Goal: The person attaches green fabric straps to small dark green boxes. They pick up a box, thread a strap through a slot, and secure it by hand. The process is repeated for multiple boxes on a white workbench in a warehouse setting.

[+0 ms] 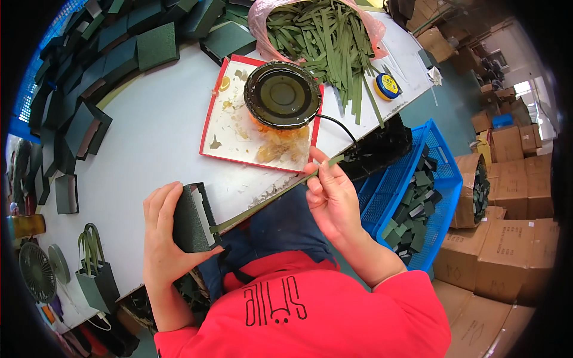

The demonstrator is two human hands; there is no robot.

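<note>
My left hand (162, 230) grips a small dark green box (192, 221) at the near edge of the white table, its open side facing right. From that side a flat green ribbon (256, 206) runs taut up to my right hand (329, 190), which pinches its other end between thumb and fingers. Just beyond stands a round black pot (282, 95) with a shiny, wet-looking top, on a red-rimmed tray (215, 122) smeared with yellowish residue. A pink plastic bag (258, 27) at the back holds many loose green ribbons (325, 36).
Dark green boxes (157, 46) are piled at the far left. A round yellow and blue tin (387, 86) lies right of the ribbons. A black cord (340, 123) leaves the pot. Blue crates (444, 197) with small green pieces stand at right, near cardboard cartons (504, 250). A green bag (97, 286) stands at left.
</note>
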